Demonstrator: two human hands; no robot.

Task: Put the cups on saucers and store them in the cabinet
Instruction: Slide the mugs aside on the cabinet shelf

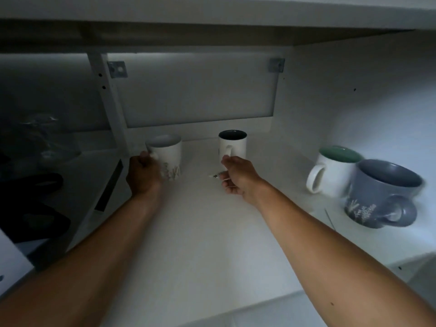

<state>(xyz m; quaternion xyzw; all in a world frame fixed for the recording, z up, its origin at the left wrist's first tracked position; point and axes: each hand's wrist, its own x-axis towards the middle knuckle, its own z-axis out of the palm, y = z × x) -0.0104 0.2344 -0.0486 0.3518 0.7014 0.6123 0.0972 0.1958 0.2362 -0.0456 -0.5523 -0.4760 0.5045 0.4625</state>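
Inside a white cabinet, a white mug with a leaf print (168,154) stands on the shelf (200,220) at the back left. My left hand (144,175) grips its handle side. A white mug with a dark inside (233,143) stands at the back middle. My right hand (236,177) touches its handle with thumb and fingers. No saucer shows under either mug.
At the right of the shelf stand a white mug with a green inside (330,168) and a grey-blue mug with a leaf print (382,192). A small label (214,175) lies on the shelf. A white divider panel (111,109) bounds the left; dark objects (35,197) lie beyond it.
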